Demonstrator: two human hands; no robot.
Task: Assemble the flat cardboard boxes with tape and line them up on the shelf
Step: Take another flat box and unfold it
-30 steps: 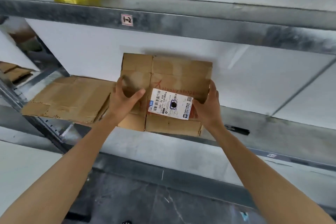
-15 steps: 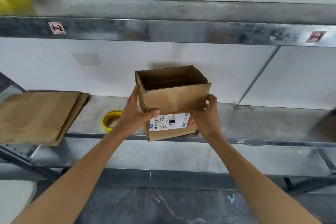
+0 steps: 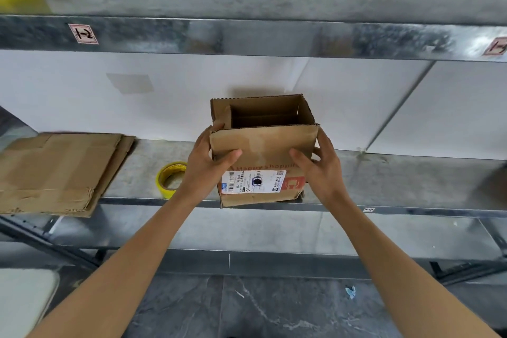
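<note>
Box [image 3: 263, 145]: corrugated cardboard, rectangular, top open; left hand [image 3: 205, 164], right hand [image 3: 322, 170] clasp sides at metal shelf [image 3: 411, 181].

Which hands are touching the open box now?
Touching, both: the head view shows the left hand curled round the box at its left corner and the right hand gripping its right corner.
</note>
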